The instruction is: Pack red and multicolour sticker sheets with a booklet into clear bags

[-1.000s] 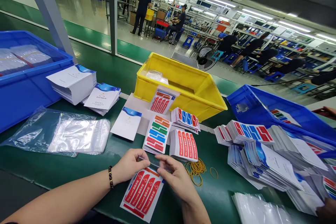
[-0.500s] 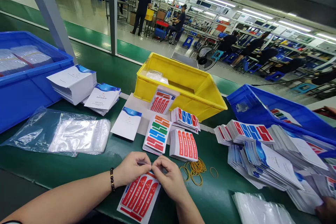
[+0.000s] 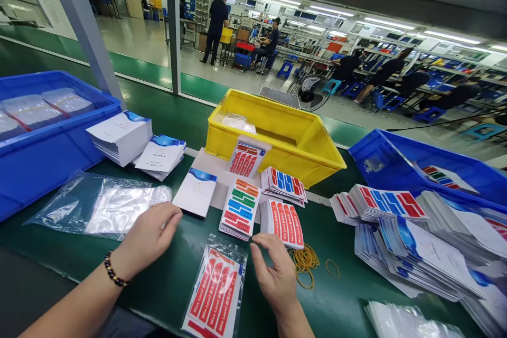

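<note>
A clear zip bag (image 3: 216,288) lies flat on the green bench in front of me, with a sheet of red "Max Level / Min Level" stickers inside. To its right is my right hand (image 3: 275,274), empty, thumb and fingers apart. My left hand (image 3: 148,235) hovers at the right end of a pile of clear plastic bags (image 3: 114,211); its fingers are loosely bent and nothing shows in them. Beyond the filled bag stand a multicoloured sticker-sheet stack (image 3: 240,208), a red sticker-sheet stack (image 3: 283,224), a red-and-blue stack (image 3: 283,185) and white booklets (image 3: 196,193).
A yellow bin (image 3: 277,142) stands at the back, with a bagged set (image 3: 246,159) leaning on it. Blue bins (image 3: 47,153) flank the bench. Rubber bands (image 3: 304,261) lie right of my right hand. Booklet piles (image 3: 423,253) and more bags (image 3: 407,319) are at right.
Both hands have let go of the bag with the red sticker sheet, which now lies on the bench. My left hand has moved left toward the clear bags; my right has shifted slightly right.
</note>
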### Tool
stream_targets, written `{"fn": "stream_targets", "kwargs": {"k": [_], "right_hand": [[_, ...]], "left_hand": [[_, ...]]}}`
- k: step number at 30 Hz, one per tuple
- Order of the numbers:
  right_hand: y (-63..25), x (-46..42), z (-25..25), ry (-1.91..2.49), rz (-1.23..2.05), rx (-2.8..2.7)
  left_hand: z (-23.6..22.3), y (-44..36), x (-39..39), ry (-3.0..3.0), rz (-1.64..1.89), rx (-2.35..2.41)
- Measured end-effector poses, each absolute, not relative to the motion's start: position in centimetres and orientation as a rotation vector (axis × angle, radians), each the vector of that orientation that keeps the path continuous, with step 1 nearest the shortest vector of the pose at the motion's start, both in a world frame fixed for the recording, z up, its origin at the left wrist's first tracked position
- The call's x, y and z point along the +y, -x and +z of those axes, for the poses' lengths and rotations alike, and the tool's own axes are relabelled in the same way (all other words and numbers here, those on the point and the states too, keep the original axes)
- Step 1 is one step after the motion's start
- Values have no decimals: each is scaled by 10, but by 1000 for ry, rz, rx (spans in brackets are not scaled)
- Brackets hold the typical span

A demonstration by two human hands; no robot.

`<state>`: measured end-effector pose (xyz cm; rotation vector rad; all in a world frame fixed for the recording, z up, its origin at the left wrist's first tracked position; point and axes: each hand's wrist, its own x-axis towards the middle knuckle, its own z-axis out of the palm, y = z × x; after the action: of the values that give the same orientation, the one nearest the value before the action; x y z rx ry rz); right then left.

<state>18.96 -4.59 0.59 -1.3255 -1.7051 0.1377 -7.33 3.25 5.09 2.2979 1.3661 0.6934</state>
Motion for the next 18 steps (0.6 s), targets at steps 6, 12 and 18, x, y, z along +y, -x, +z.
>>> {"fn": "stream_targets", "kwargs": {"k": [6, 12, 18], "right_hand": [[-191, -50, 6, 1249, 102, -1740], [-188, -48, 5, 1213, 133, -1745], [-174, -48, 10, 1153, 282, -1803]], "left_hand": [[36, 133, 66, -2019, -145, 1873], [25, 149, 69, -1960, -129, 1833], [54, 110, 44, -2180, 122, 1613]]}}
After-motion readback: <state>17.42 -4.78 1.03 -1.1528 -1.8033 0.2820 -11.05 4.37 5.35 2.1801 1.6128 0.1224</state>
